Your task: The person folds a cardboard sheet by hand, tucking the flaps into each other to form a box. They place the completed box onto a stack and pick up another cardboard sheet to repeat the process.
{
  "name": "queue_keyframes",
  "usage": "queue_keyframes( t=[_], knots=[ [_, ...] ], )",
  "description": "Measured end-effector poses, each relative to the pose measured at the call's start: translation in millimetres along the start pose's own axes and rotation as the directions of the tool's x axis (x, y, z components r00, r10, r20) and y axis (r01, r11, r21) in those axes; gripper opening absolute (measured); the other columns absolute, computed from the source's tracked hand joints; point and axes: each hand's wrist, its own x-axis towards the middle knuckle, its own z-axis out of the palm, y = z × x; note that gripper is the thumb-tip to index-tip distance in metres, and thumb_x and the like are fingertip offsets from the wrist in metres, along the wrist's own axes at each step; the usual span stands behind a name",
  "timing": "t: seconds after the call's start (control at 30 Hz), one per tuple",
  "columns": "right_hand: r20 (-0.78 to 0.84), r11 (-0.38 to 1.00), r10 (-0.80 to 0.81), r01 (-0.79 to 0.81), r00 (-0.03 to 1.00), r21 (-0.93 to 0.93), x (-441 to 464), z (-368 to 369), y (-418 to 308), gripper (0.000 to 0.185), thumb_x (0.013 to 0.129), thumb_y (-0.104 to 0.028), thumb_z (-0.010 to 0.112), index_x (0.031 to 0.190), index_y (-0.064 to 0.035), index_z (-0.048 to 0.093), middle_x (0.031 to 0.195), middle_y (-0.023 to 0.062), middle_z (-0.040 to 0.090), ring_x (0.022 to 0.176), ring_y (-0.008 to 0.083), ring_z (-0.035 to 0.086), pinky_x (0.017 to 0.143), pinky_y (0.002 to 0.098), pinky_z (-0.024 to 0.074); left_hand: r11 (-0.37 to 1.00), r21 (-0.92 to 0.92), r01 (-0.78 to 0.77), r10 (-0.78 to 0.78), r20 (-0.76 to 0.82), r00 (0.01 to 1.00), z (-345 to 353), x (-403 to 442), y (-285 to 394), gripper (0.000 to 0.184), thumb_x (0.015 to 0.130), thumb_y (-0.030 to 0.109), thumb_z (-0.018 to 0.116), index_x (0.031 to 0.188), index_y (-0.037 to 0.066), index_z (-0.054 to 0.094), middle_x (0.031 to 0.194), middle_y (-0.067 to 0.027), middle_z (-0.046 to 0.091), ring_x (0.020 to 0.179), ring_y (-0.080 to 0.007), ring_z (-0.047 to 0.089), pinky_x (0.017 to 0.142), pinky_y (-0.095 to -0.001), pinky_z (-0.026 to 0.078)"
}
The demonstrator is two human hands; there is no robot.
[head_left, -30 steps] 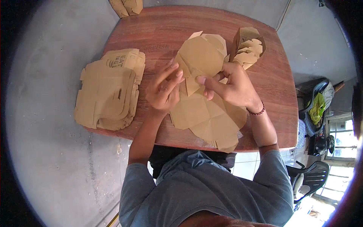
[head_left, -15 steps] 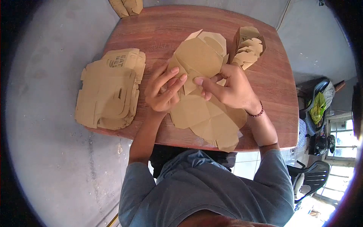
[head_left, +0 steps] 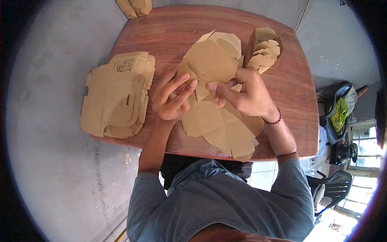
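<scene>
A brown cardboard box piece [head_left: 211,60], partly folded, is held up between my hands over the table. My left hand [head_left: 172,97] grips its left flap, with the fingertips on the front and the thumb hidden. On the right, my right hand [head_left: 246,92] pinches the lower flap, its thumb pressed on the cardboard and its fingers partly behind. Below the held piece, flat creased cardboard blanks [head_left: 223,127] lie near the table's front edge.
At the left of the wooden table [head_left: 169,30] lies a stack of flat cardboard [head_left: 115,94] with printed lettering. Nested folded cartons [head_left: 266,50] stand at the back right. More cardboard [head_left: 135,7] is at the back left. A black chair [head_left: 336,187] is at the right.
The left flap has folded inward and my left fingers have closed on it. The held piece has shifted slightly left. My right hand keeps its pinch.
</scene>
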Motion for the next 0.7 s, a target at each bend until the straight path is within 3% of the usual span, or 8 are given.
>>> queue_keyframes(
  t=[0.23,0.43,0.53,0.6,0.63,0.7],
  knots=[
    [0.005,0.999,-0.010,0.010,1.000,-0.036,0,1,2,0.012,0.094,-0.010,0.068,0.095,0.0024,0.071,0.072,0.0055,0.071,0.061,0.0099,0.067,0.058,0.0230,0.0520,1.000,0.007,0.012,-0.012,0.000,1.000,-2,-4,3,0.034,0.073,-0.007,0.073,0.099,0.013,0.079,0.113,-0.0016,0.069,0.108,-0.0325,0.064,0.089,-0.0399,0.060],
    [-0.031,1.000,-0.028,0.029,0.999,0.002,2,4,3,0.013,0.094,-0.010,0.068,0.098,0.0024,0.071,0.070,0.0058,0.071,0.061,0.0097,0.067,0.058,0.0232,0.0522,0.997,0.072,-0.037,0.034,0.037,0.999,-2,-4,3,0.026,0.075,0.000,0.071,0.096,0.014,0.080,0.113,0.0069,0.071,0.116,-0.0349,0.057,0.101,-0.0493,0.052],
    [-0.089,0.998,-0.013,0.018,0.996,0.056,4,8,1,0.015,0.095,-0.011,0.068,0.099,0.0031,0.071,0.068,0.0063,0.071,0.062,0.0100,0.068,0.058,0.0227,0.0519,0.994,0.096,-0.052,0.044,0.089,0.995,-2,-4,-1,0.025,0.079,0.008,0.070,0.102,0.012,0.078,0.118,0.0047,0.069,0.119,-0.0371,0.056,0.105,-0.0550,0.046],
    [-0.120,0.997,0.020,-0.010,0.993,0.083,5,12,1,0.017,0.095,-0.012,0.068,0.100,0.0036,0.070,0.067,0.0066,0.070,0.062,0.0102,0.069,0.057,0.0224,0.0517,0.995,0.094,-0.018,0.004,0.148,0.989,2,-1,-1,0.035,0.082,0.026,0.075,0.114,0.012,0.073,0.128,0.0024,0.064,0.125,-0.0391,0.052,0.109,-0.0573,0.041],
    [-0.142,0.994,0.025,-0.009,0.990,0.111,6,14,1,0.018,0.095,-0.015,0.068,0.096,0.0023,0.072,0.062,0.0065,0.069,0.058,0.0105,0.068,0.052,0.0237,0.0496,0.995,0.096,-0.018,0.004,0.147,0.989,6,-2,-1,0.035,0.082,0.026,0.075,0.114,0.012,0.073,0.128,0.0024,0.064,0.125,-0.0391,0.052,0.109,-0.0573,0.041],
    [-0.159,0.990,0.027,-0.005,0.987,0.141,5,15,-3,0.020,0.094,-0.019,0.069,0.091,0.0010,0.073,0.057,0.0063,0.067,0.053,0.0108,0.068,0.047,0.0250,0.0475,0.992,0.125,0.014,-0.021,0.060,0.998,14,-7,-2,0.052,0.079,0.041,0.080,0.121,0.014,0.069,0.136,0.0004,0.057,0.129,-0.0405,0.048,0.111,-0.0587,0.037]
  ],
)
